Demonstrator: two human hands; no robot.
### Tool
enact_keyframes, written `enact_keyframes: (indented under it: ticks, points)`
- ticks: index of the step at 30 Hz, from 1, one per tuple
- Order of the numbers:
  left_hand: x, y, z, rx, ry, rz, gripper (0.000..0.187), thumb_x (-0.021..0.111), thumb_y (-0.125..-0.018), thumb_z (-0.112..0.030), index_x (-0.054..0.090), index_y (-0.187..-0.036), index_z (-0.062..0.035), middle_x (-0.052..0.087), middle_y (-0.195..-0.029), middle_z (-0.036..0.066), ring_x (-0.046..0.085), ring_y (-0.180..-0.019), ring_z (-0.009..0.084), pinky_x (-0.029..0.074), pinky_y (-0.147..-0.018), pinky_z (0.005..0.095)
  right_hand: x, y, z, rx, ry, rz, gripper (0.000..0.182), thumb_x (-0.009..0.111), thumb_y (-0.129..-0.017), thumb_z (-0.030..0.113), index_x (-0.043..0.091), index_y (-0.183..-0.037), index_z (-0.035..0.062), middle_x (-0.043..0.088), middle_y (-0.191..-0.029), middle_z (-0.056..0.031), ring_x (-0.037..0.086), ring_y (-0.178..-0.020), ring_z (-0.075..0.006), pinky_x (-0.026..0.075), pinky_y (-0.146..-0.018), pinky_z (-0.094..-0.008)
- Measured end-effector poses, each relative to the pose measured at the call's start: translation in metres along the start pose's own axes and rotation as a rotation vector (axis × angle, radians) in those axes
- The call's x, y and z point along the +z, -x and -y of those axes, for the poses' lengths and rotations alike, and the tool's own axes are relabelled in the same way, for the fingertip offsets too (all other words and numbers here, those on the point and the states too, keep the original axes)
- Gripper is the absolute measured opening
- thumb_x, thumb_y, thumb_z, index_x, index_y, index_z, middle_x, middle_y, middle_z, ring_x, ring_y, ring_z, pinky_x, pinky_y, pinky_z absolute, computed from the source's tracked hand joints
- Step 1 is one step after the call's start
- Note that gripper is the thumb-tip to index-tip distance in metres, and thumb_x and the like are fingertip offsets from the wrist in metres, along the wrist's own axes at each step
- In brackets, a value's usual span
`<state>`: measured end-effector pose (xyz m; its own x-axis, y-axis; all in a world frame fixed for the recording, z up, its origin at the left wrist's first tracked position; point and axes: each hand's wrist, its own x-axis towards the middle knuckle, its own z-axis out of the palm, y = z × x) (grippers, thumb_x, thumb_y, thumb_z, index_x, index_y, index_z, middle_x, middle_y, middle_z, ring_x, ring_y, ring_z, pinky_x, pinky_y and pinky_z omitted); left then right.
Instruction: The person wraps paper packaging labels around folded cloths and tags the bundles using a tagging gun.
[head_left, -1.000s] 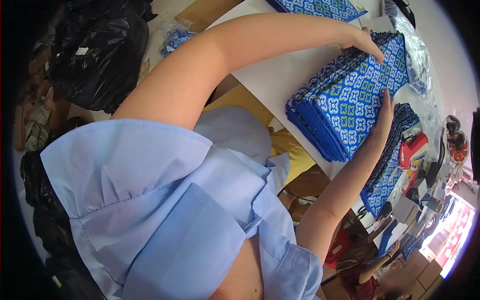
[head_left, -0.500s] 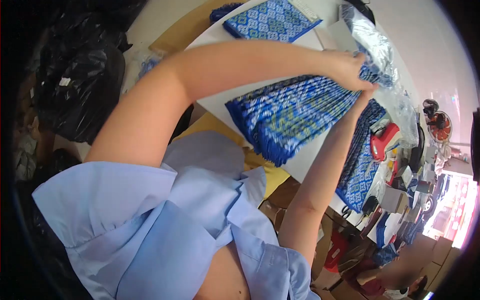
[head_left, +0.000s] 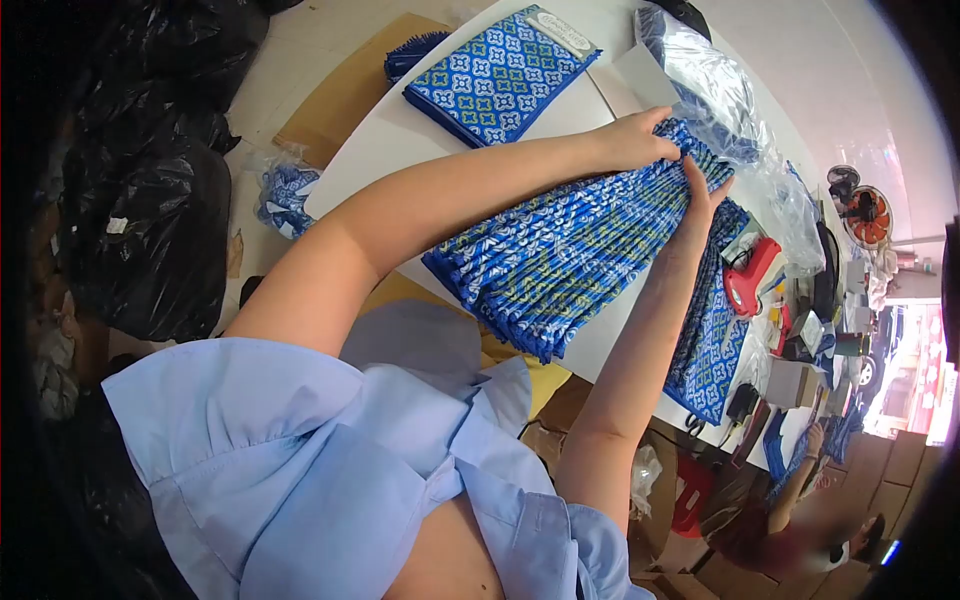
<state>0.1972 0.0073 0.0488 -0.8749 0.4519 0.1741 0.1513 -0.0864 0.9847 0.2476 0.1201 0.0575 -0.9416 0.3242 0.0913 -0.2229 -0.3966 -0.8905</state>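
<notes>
The fanned stack of blue, white and green patterned cloth (head_left: 560,260) lies on the white tabletop (head_left: 390,150), pleats narrowing towards 2 o'clock. There, the left hand (head_left: 640,138) grips the gathered end; the right hand (head_left: 705,190) touches it with fingers parted, though whether they pinch cannot be told. The main risk seems uneven slipping: with nothing pressing the 8 o'clock end, inner layers could slide and leave edges staggered if the left hand loosened. That splayed end lies at or near the table's edge, so a tug that way might tip layers off. The crinkled clear plastic bag (head_left: 715,90) towards 1 o'clock could snag on the gathered end; a right-elbow swing might disturb the dark-edged patterned cloth stack (head_left: 715,355) at 4 o'clock or red plastic handheld gun (head_left: 755,275) at 3.
</notes>
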Motion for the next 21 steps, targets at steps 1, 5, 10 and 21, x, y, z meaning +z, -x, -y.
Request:
enact_keyframes:
  ticks: [1, 5, 10, 21]
  points:
    - [0.002, 0.002, -0.004, -0.028, 0.028, -0.035, 0.065, 0.054, -0.075, -0.022, 0.025, -0.126, 0.0058, 0.045, -0.116, 0.017, 0.047, -0.101, 0.0171, 0.038, -0.084, 0.0258, 0.0, -0.001, 0.003, 0.008, 0.033, 0.043, 0.07, 0.055, -0.072, -0.002, 0.014, -0.127, 0.0106, 0.046, -0.105, -0.0151, 0.054, -0.086, -0.0238, 0.049, -0.068, -0.0333]
    - [0.005, 0.002, 0.002, 0.078, -0.098, -0.095, 0.062, 0.051, -0.077, -0.02, 0.024, -0.125, 0.0071, 0.041, -0.12, 0.02, 0.044, -0.106, 0.0199, 0.035, -0.088, 0.0264, -0.002, -0.007, 0.005, -0.04, 0.057, 0.075, 0.066, 0.056, -0.07, -0.006, 0.02, -0.123, 0.0074, 0.049, -0.099, -0.0139, 0.055, -0.082, -0.0224, 0.05, -0.064, -0.0317]
    - [0.006, 0.007, -0.008, 0.17, -0.315, -0.158, 0.057, 0.048, -0.074, -0.013, 0.03, -0.127, -0.0076, 0.041, -0.122, 0.019, 0.043, -0.109, 0.0271, 0.034, -0.09, 0.029, -0.01, -0.016, 0.002, -0.083, 0.099, 0.001, 0.067, 0.055, -0.069, -0.005, 0.02, -0.124, 0.0056, 0.05, -0.096, -0.0132, 0.056, -0.079, -0.0213, 0.049, -0.062, -0.0311]
    - [0.005, 0.003, -0.019, 0.202, -0.548, -0.198, 0.021, 0.052, -0.072, -0.014, 0.053, -0.093, -0.0092, 0.048, -0.1, 0.019, 0.051, -0.091, 0.0299, 0.042, -0.078, 0.0347, -0.013, -0.009, 0.003, 0.043, -0.019, 0.031, 0.086, 0.054, -0.067, -0.005, -0.001, -0.131, 0.0113, 0.048, -0.097, -0.015, 0.055, -0.076, -0.0223, 0.049, -0.06, -0.0325]
